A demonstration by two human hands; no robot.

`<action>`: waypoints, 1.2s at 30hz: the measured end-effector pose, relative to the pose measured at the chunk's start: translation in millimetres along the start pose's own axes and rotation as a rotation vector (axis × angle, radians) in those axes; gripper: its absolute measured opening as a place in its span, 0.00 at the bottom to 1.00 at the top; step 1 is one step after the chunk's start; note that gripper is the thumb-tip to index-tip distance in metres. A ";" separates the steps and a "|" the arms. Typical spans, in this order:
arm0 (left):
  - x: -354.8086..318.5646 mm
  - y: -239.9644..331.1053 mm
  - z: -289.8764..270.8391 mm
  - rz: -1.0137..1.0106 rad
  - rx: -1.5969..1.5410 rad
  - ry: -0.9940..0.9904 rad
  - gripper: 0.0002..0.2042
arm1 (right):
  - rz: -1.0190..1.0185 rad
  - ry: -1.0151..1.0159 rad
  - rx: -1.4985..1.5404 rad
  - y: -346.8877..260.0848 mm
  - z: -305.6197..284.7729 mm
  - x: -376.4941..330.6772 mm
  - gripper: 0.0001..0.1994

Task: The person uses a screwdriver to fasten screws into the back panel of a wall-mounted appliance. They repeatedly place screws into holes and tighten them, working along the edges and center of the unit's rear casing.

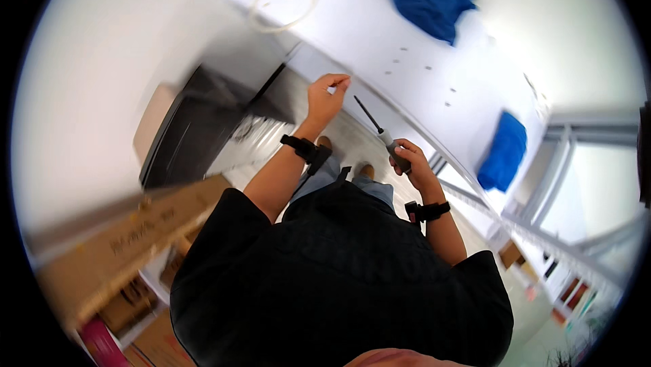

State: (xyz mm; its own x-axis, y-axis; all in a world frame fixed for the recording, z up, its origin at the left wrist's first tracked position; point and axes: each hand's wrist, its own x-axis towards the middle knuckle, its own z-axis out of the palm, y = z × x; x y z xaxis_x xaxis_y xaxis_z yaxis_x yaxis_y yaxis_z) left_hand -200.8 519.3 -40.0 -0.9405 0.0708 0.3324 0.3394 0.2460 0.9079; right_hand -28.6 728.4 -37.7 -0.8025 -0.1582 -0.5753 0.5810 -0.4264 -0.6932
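One screwdriver [399, 153], grey-handled with a dark slim shaft, sits wrapped in the right hand [420, 166], its shaft pointing toward eleven o'clock. Its tip stops just short of the left hand [324, 104], which lies at about nine o'clock from that tip, thumb and fingertips brought together; whether they pinch anything small, I cannot tell. Taking the clock from mid-view, a white table [366, 35] spreads from eleven to three, bearing a pale ring [312, 4] near half past eleven, a blue cloth [434, 4] at one, another blue bundle [503, 151] at three, and several small grey pieces [428, 68] between the cloths. At nine to ten stands a black box-like unit [190, 130]; a cardboard box [122, 252] fills eight o'clock. The table's near edge slants toward four, close beside the right hand; between it and the person's shoes [367, 170], a strip of floor [347, 133] gives open room.
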 end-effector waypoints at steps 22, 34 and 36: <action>-201.0 -280.3 -205.6 -0.847 -0.536 0.228 0.15 | 0.280 -0.348 -0.276 265.6 149.3 222.9 0.14; -201.5 -408.8 -189.4 -0.525 -0.840 0.224 0.15 | -0.147 -0.547 -0.402 341.3 110.5 309.3 0.33; -199.2 -397.7 -187.0 -0.457 -0.839 0.166 0.14 | -0.298 -0.548 -0.436 348.9 101.6 305.2 0.33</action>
State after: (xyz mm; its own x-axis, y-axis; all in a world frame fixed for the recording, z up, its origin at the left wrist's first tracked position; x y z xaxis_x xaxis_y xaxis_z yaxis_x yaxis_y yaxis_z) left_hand -145.2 226.6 -419.5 -0.9921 -0.0138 -0.1245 -0.0956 -0.5586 0.8239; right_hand -84.6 440.8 -411.0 -0.8203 -0.5596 -0.1181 0.2389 -0.1478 -0.9597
